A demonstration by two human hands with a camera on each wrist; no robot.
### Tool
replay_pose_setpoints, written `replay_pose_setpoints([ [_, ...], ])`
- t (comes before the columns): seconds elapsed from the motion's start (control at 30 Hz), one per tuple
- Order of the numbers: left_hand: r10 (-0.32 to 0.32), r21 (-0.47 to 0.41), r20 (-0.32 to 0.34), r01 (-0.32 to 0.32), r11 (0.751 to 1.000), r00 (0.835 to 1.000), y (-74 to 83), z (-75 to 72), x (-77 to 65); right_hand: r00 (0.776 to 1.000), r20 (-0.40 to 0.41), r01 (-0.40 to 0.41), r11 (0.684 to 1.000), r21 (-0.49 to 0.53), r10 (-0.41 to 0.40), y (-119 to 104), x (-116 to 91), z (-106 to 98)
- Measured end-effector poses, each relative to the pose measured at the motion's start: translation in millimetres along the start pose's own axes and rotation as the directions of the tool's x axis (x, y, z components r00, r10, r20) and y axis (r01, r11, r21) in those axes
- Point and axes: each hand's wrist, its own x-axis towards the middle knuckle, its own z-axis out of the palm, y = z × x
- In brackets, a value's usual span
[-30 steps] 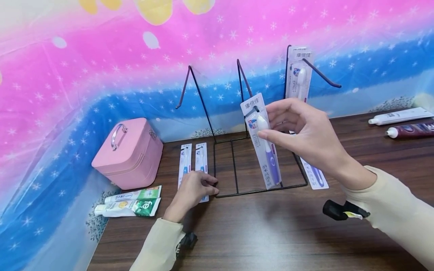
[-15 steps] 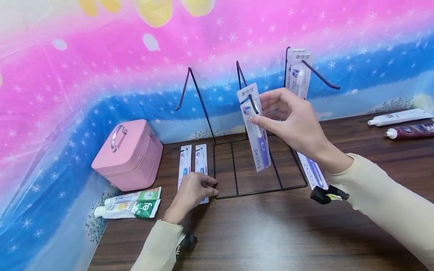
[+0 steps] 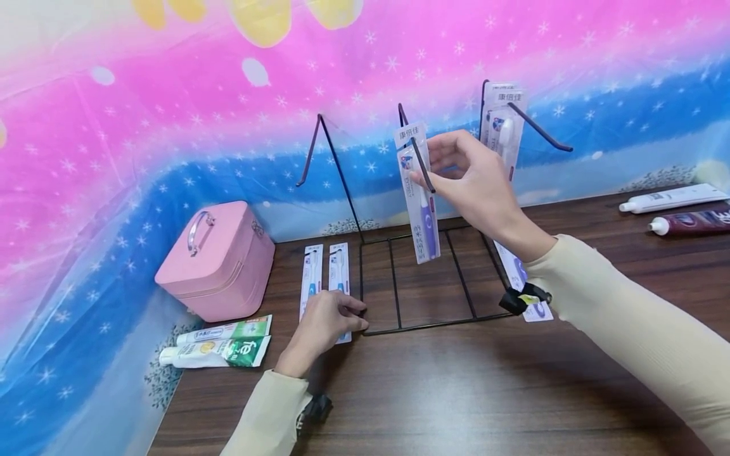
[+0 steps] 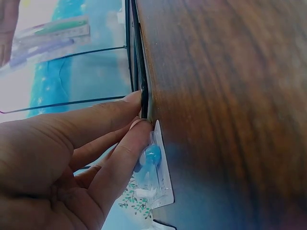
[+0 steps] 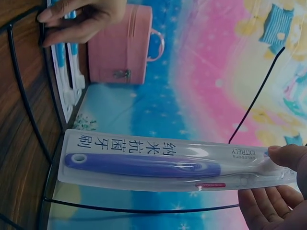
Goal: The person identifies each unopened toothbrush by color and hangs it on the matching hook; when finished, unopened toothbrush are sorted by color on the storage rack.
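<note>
My right hand [image 3: 476, 180] pinches a packaged purple toothbrush [image 3: 426, 237] between thumb and fingers, its card upright. The middle hook [image 3: 423, 166] of a black wire rack [image 3: 433, 324] comes forward through the slot in the card's top. In the right wrist view, the toothbrush pack [image 5: 144, 167] lies lengthwise under the thumb. Low at the rack's front left corner, my left hand [image 3: 325, 320] pinches the base wire. The left wrist view shows thumb and finger on that wire [image 4: 144, 98], beside a blue toothbrush pack [image 4: 156, 167]. The left hand partly covers two blue toothbrush packs [image 3: 339, 272].
The rack's right hook [image 3: 538, 126] carries purple toothbrush packs [image 3: 504, 136]; its left hook [image 3: 308, 152] is bare. Another purple pack [image 3: 538, 311] lies right of the rack. Toothpaste tubes [image 3: 217, 351] lie near a pink case [image 3: 213, 263]. More tubes [image 3: 675, 197] lie far right.
My right hand has moved up, left and back with the purple toothbrush; the hook now reaches through the card's slot. My left hand has stayed on the rack corner.
</note>
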Motion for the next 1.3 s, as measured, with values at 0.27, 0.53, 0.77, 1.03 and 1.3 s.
replay_pose_setpoints([
  [0.27,-0.014,0.0,0.003,0.014,1.0,1.0,-1.4,0.9,-0.5,0.999,-0.019,-0.05,0.995,-0.09,0.049,8.9,14.3,6.0],
  [0.53,-0.009,0.0,0.003,0.009,1.0,1.0,-2.0,1.5,-0.1,0.998,-0.029,-0.057,0.992,-0.11,0.054,14.8,24.2,9.7],
  [0.77,-0.006,0.002,0.002,0.006,1.0,1.0,-1.6,1.7,0.7,0.996,-0.046,-0.078,0.99,-0.119,0.072,18.2,29.9,11.9],
  [1.03,-0.007,-0.001,0.0,0.007,1.0,1.0,-0.5,1.0,0.9,0.995,-0.048,-0.094,0.985,-0.144,0.088,18.8,33.5,13.6],
  [1.3,-0.01,-0.002,0.002,0.01,1.0,1.0,1.8,0.4,0.2,0.998,-0.026,-0.061,0.996,-0.066,0.059,24.1,25.5,7.7],
])
